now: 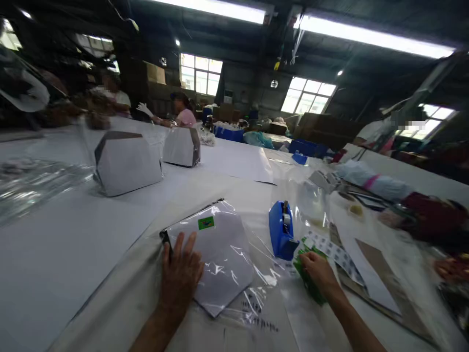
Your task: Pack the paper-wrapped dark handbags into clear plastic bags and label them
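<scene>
Left hand [182, 274] lies flat, fingers spread, pinning the bagged packet [220, 249] steady. Right hand [317, 271] pinches a sticker sheet [311, 291] with curled fingers, beside the tape dispenser [279, 232].

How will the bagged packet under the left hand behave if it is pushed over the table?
The packet probably slides easily: its bag is glossy film and the table is smooth. It looks thin and flat, so likely light and somewhat bendable, not apt to roll. The loose, wrinkled film past its edge may bunch up or snag.
</scene>
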Tool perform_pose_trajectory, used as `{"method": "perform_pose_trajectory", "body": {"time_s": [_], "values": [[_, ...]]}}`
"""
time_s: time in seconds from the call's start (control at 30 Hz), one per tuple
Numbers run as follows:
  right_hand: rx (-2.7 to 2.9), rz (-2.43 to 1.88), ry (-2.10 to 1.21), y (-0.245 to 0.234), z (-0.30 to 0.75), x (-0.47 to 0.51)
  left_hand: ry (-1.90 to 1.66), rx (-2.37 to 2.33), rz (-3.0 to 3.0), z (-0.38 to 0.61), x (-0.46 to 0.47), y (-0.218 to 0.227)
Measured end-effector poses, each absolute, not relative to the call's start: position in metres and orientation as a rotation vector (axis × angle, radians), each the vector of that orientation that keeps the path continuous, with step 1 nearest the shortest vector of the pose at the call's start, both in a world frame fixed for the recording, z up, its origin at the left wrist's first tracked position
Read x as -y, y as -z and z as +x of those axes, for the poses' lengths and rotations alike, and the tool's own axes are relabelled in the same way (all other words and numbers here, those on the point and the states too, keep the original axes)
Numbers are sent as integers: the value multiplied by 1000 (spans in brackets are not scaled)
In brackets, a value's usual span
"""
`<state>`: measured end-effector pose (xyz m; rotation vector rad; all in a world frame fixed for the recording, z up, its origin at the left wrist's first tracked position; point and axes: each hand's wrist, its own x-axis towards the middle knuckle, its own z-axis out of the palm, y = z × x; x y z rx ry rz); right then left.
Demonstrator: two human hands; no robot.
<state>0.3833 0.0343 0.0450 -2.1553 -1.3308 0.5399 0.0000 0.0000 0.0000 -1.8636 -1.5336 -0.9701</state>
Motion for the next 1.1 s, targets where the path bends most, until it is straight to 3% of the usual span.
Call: {"method": "perform_pose_trajectory", "body": {"time_s": [0.27,0.5,0.83,1.0,1.1], "values": [[2153,-1382,-1133,-102,242,-39,696,1475,-1870,-1,1,-9],[2821,-1584,-487,-96,167,-78,712,1470,-1887,-1,2,-8],[2808,-1781,-229,-87,167,-92,662,1466,-1913,-2,4,-8],[2411,-1667,100,-68,219,-99,727,1487,-1905,-2,3,-9],[1911,-1631,-170,-65,249,-117,756,1499,-1903,-3,2,-7]]}}
